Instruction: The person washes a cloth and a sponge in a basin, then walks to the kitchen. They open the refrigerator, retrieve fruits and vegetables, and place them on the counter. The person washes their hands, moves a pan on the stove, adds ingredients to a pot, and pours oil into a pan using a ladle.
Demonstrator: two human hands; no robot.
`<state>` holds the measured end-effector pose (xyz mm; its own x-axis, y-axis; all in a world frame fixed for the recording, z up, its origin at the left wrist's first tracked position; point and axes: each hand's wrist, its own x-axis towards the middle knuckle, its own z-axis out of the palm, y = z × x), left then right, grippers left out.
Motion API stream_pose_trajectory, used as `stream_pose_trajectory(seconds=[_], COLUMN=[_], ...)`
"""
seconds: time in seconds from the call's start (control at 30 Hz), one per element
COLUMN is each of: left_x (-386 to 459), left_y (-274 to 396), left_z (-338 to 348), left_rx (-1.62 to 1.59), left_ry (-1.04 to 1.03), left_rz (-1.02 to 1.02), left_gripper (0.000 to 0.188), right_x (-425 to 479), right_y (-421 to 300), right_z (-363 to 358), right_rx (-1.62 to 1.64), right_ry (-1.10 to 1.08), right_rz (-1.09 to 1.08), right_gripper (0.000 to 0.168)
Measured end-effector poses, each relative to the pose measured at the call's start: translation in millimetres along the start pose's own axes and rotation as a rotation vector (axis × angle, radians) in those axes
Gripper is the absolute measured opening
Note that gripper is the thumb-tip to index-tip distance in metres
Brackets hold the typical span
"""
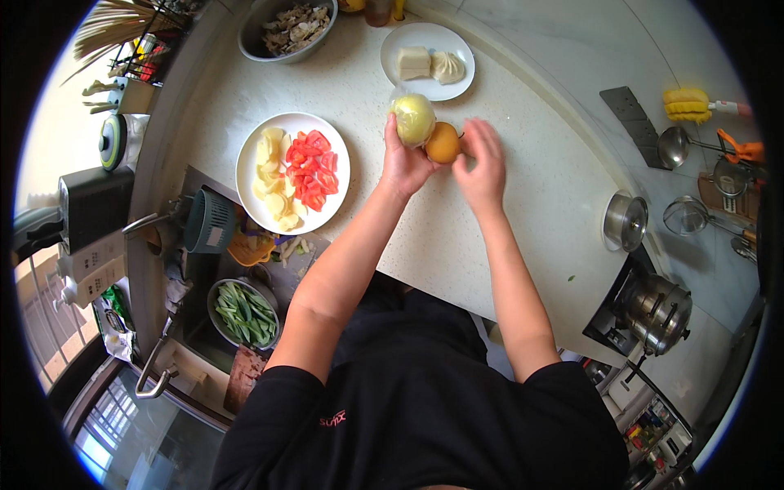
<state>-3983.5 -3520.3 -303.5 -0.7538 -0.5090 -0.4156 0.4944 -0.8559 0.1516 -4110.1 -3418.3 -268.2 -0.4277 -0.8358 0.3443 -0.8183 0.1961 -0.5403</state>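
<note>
My left hand (409, 166) holds a round yellow-green fruit (414, 119) in clear plastic wrap, together with a round orange-brown fruit (443, 143) that has a thin stem. Just right of the orange-brown fruit is my right hand (484, 162), fingers apart and slightly blurred, with nothing visible in its grasp. Beyond both hands, a white plate (427, 92) bears a square bun (413, 63) and a pleated bun (448, 67). To the left, another white plate (338, 211) carries pale yellow slices (269, 162) beside red tomato pieces (312, 168).
A metal bowl (245, 46) of mushroom-like pieces stands at the back left. Chopped greens (245, 313) fill a bowl in the sink area at left. On the right are a lidded pot (625, 220) and a steel steamer pot (658, 312); utensils hang on the wall.
</note>
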Motion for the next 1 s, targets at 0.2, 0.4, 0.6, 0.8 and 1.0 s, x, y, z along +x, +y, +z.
stream_pose_trajectory(seconds=[0.2, 0.4, 0.6, 0.8, 1.0], left_x=[-0.8, -12.8, -13.6, -9.3, -6.7], left_y=[7.1, 35.5, 59.1, 68.7, 67.3], left_z=[-4.4, 0.0, -14.0, -25.8, -19.5], left_rx=[0.114, 0.532, 1.285, 1.590, 1.724], left_ry=[0.064, 0.207, 0.468, 0.514, 0.513], left_rz=[0.073, 0.139, 0.498, 0.495, 0.473], left_gripper=[0.076, 0.076, 0.075, 0.077, 0.076], right_x=[1.1, 6.5, 9.7, -3.9, -41.2], right_y=[-22.4, -14.3, -13.8, -10.4, -25.8], right_z=[24.7, 42.9, 40.9, 50.1, 59.5], right_rx=[0.030, -0.005, -0.169, -0.322, -0.332], right_ry=[-0.179, -0.172, -0.076, -0.087, -0.095], right_rz=[0.110, 0.142, 0.053, -0.047, -0.219], right_gripper=[0.072, 0.070, 0.070, 0.047, 0.032])
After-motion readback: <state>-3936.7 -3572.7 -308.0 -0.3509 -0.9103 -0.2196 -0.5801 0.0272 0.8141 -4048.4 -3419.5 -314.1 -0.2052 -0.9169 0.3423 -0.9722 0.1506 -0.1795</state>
